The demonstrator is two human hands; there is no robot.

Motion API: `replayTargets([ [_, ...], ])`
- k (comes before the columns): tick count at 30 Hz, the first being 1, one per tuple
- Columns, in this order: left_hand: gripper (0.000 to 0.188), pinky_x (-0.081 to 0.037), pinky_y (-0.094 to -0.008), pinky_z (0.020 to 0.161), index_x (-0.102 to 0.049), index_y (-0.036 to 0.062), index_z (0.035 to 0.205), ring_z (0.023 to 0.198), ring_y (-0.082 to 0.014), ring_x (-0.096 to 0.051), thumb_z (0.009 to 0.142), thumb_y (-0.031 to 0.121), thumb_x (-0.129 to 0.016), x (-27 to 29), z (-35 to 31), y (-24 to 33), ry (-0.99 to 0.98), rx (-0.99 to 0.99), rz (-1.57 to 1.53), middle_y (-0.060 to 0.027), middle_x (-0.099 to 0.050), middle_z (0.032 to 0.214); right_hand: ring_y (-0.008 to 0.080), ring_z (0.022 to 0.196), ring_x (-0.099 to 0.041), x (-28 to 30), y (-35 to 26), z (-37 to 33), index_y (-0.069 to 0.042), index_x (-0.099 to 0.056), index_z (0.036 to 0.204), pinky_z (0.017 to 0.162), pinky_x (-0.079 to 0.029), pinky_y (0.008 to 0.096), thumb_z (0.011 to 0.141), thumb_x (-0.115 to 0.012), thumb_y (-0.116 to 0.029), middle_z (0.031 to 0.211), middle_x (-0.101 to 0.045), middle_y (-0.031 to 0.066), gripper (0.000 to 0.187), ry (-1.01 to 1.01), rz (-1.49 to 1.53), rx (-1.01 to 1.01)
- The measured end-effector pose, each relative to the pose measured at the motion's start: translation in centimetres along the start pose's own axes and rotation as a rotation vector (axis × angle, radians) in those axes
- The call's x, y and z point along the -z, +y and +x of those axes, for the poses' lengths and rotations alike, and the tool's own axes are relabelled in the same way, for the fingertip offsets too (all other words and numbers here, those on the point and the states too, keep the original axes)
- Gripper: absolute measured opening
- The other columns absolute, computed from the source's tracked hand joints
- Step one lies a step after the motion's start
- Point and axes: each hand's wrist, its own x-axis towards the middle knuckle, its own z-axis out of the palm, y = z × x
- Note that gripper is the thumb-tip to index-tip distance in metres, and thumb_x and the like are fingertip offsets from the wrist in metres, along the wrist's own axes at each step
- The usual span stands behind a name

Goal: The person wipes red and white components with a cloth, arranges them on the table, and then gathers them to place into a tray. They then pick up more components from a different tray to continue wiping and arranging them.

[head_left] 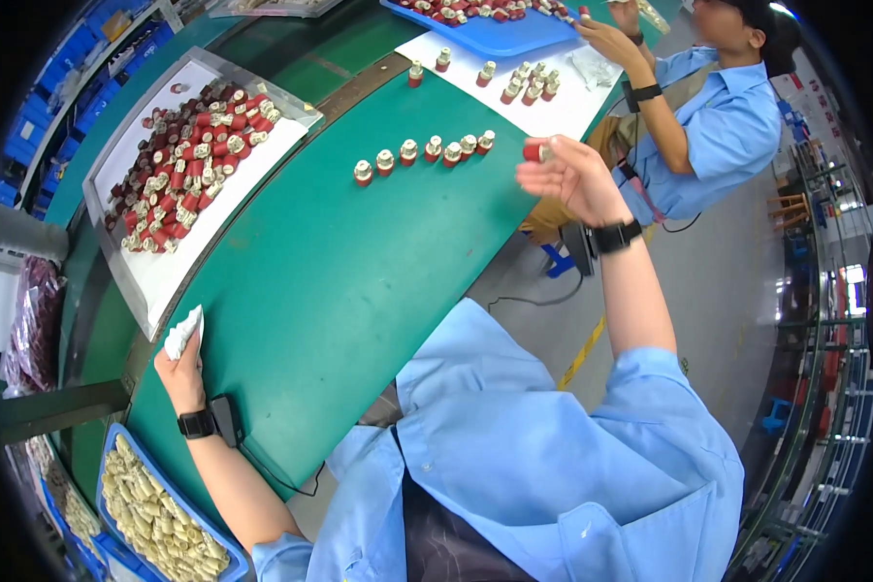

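My right hand [580, 182] is raised over the right edge of the green table, its thumb and fingers closed on a small red-and-white cylindrical fitting [533, 151]. My left hand [178, 376] grips a crumpled white cloth [182, 336] at the table's left side. Between the hands, toward the far part of the green tabletop [359, 281], several of the same fittings [408, 151] stand upright in a loose row, red ends down. Exactly what kind of fitting these are I cannot tell.
A metal-edged tray [105, 228] heaped with red-and-white fittings lies at left. Lower left is a blue bin [116, 434] of cream-coloured pieces. At the far end are a blue tray [475, 39] and a white sheet [466, 82] bearing upright fittings. A co-worker [718, 126] sits at right.
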Motion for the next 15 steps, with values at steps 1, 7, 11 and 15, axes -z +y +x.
replayTargets([
  [1, 0.024, -0.030, -0.0207, 0.049, -0.071, 0.0004, 0.111, 0.056, -0.0024, -0.044, 0.088, 0.008, -0.067, 0.1, -0.2, 0.4, 0.013, -0.008, -0.013, 0.0059, -0.062, 0.078, 0.0316, 0.101, -0.068, -2.2, 0.1, -1.8, 0.005, -0.054, 0.125, 0.085, -0.059, 0.0392, 0.097, -0.059, -0.024, 0.109, -0.066, 0.0256, 0.040, -0.013, 0.022, -0.008],
  [7, 0.014, -0.040, -0.0214, 0.055, -0.071, -0.0009, 0.101, 0.064, -0.0049, -0.053, 0.090, 0.006, -0.067, -2.5, -4.1, 6.8, -0.032, -0.237, 0.061, 0.0014, -0.063, 0.078, 0.0251, 0.096, -0.070, -12.9, 2.3, -9.1, 0.006, -0.055, 0.129, 0.085, -0.057, 0.0345, 0.098, -0.055, -0.012, 0.105, -0.069, 0.0182, 0.037, -0.337, -0.237, 0.259],
  [11, 0.020, -0.047, -0.0257, 0.061, -0.069, -0.0041, 0.099, 0.066, -0.0139, -0.062, 0.083, 0.007, -0.074, -7.6, -11.3, 16.2, -0.312, -0.579, 0.163, -0.0081, -0.068, 0.083, 0.0201, 0.093, -0.071, -15.9, 3.1, -11.8, 0.005, -0.060, 0.119, 0.080, -0.056, 0.0296, 0.091, -0.062, -0.004, 0.104, -0.071, 0.0127, 0.029, -0.439, -0.556, 0.526],
  [15, 0.024, -0.050, -0.0269, 0.066, -0.068, -0.0048, 0.100, 0.073, -0.0182, -0.066, 0.081, 0.008, -0.075, -9.9, -17.6, 18.3, -0.328, -0.596, 0.040, -0.0120, -0.070, 0.090, 0.0185, 0.086, -0.072, -17.7, 3.9, -14.2, 0.002, -0.063, 0.108, 0.074, -0.056, 0.0275, 0.084, -0.067, 0.001, 0.098, -0.071, 0.0102, 0.024, -0.442, -0.538, 0.672],
])
